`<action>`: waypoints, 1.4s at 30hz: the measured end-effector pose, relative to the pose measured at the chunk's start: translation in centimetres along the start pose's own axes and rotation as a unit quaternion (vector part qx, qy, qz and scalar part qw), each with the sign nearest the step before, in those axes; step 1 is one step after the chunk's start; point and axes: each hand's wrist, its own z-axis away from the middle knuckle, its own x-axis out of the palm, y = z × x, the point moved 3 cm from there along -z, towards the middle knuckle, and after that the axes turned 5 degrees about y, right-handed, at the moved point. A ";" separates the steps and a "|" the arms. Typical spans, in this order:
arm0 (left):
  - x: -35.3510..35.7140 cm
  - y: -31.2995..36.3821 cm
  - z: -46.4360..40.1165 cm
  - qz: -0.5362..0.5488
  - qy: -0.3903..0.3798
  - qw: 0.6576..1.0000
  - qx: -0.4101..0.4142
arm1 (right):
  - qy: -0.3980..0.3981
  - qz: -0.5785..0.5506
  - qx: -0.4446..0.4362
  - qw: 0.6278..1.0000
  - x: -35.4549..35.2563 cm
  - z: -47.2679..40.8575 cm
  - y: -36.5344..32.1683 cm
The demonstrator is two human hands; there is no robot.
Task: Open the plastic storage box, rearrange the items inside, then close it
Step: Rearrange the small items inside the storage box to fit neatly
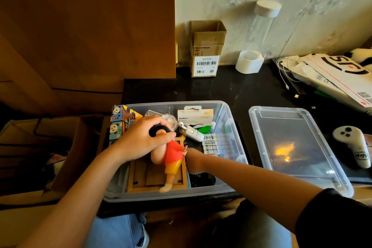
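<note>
Over the open box point(225, 125), left hand point(141, 139) grips figurine point(173, 157).

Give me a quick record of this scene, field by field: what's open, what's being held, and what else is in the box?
box: clear plastic box, open, on a dark table
lid: off, lying flat to the right of the box
left hand: grips a figurine's head
figurine: red shirt, orange shorts, over a wooden tray
right hand: reaches into the box behind the figurine, mostly hidden
also inside: batteries, Belkin pack, panda cube
</note>
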 end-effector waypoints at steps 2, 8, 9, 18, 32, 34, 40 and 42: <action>0.0 0.0 0.0 -0.002 0.002 1.000 0.001 | -0.002 -0.029 0.010 1.000 0.0 -0.1 -0.1; 0.0 -0.1 0.0 -0.004 0.003 1.000 -0.001 | 0.065 -0.107 -0.020 0.992 -0.4 0.7 -0.4; 0.0 -0.2 0.0 -0.004 0.004 1.000 0.000 | 0.060 -0.086 -0.035 0.994 -0.5 0.9 -0.5; 0.0 -0.2 -0.1 -0.006 0.005 1.000 0.010 | 0.011 0.104 -0.012 0.994 -2.2 1.7 0.2; 0.0 -0.7 -0.1 -0.065 0.012 0.998 0.020 | -0.008 0.212 0.050 0.976 -3.2 3.0 4.3; 0.0 -0.6 -0.1 -0.067 0.013 0.997 0.022 | -0.010 0.219 0.058 0.974 -2.7 2.9 4.4; 0.0 -0.6 0.0 -0.067 0.016 0.997 0.023 | 0.012 0.261 0.076 0.962 -2.7 2.8 4.3; 0.0 -0.5 0.0 -0.066 0.015 0.997 0.023 | 0.023 0.253 0.048 0.966 -2.8 3.0 4.0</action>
